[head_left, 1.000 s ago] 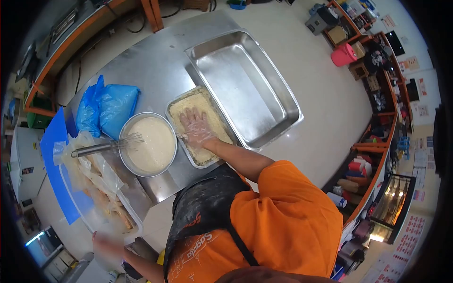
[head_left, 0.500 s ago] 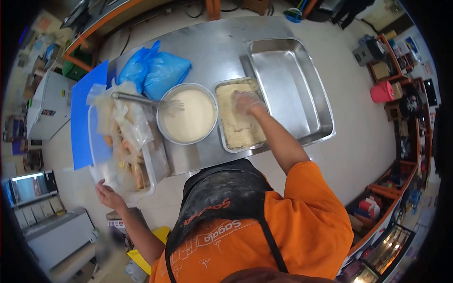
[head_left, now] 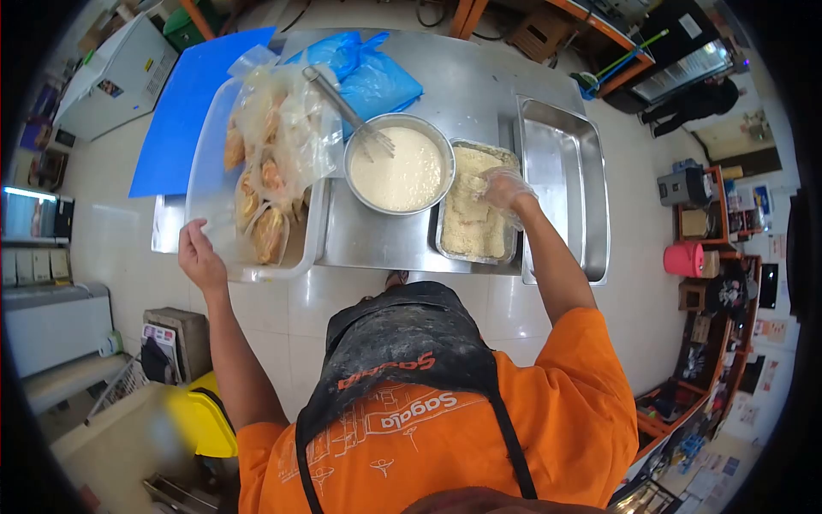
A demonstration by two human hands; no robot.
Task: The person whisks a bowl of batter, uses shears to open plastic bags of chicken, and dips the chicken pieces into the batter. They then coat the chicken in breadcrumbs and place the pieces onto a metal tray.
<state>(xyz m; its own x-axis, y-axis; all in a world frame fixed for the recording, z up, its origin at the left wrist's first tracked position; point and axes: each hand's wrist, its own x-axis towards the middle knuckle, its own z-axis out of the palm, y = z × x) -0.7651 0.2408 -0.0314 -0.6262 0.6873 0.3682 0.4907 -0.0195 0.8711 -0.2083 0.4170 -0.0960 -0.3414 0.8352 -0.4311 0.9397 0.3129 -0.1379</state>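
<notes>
My right hand point(head_left: 507, 188), in a clear plastic glove, reaches into a metal tray of pale crumbs point(head_left: 473, 233). Its fingers are closed at the crumbs; what they hold is hidden. Left of that tray stands a round metal bowl of creamy batter point(head_left: 402, 176), with a whisk point(head_left: 344, 104) leaning in it, its handle over the bin. My bare left hand point(head_left: 202, 255) is open and empty beside the near left corner of a clear plastic bin point(head_left: 205, 184). Bagged brownish food pieces point(head_left: 270, 233) and loose clear plastic point(head_left: 304, 150) fill much of the bin.
An empty deep metal pan point(head_left: 548, 154) lies at the right of the steel table point(head_left: 368, 244). Blue plastic bags point(head_left: 381, 81) sit behind the bowl, and a blue board point(head_left: 175, 128) is at the left. A person in dark clothes point(head_left: 706, 101) is far back right.
The view has turned and shifted, so the table items appear farther right. My right hand remains at the crumbs tray. My left hand is still empty beside the bin.
</notes>
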